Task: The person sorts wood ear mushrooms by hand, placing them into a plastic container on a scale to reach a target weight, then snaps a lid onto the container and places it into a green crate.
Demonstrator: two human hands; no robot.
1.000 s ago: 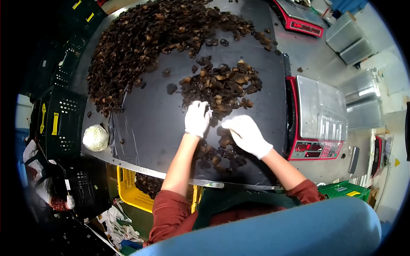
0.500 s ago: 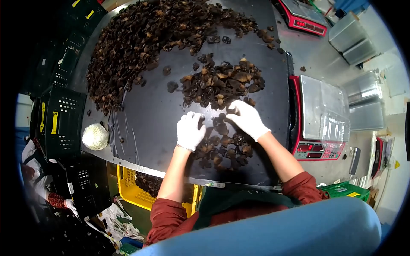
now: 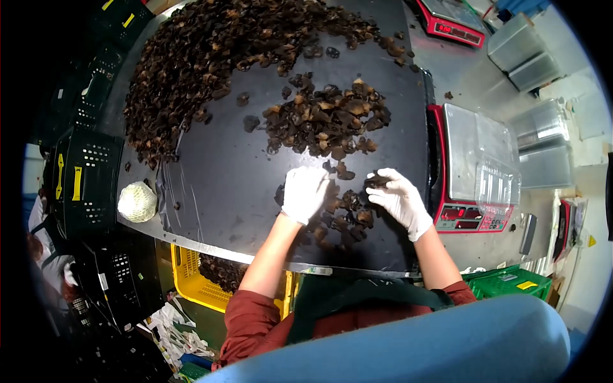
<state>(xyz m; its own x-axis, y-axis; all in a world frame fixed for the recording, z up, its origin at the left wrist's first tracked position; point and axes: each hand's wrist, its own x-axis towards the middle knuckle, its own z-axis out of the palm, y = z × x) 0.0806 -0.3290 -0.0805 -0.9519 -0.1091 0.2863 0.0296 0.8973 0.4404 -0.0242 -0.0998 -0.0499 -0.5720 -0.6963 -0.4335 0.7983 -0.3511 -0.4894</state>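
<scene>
Head view: the likeliest trouble is a dark piece [image 3: 377, 182] slipping from the gloved right hand [image 3: 401, 203], since only the fingertips and thumb seem to carry it, at the tips and off the palm; a broad sweep of either forearm could also push the loose scatter [image 3: 364, 218] over the front edge of the dark tabletop [image 3: 230, 159], because it lies close to that side, and stray bits between the scatter and the middle pile [image 3: 319, 118] could let the two run together. A careless swing outward might knock the scale [image 3: 463, 153], just beyond the right hand. That hand comes in from the right, turned inward, its thumb and fingers closed round the piece above the scatter's far right. The gloved left hand [image 3: 305, 195] is back uppermost at the scatter's left, fingers bent and bunched, wrist roughly in line with the forearm; its fingertips are hidden, so I cannot tell whether it grips anything
</scene>
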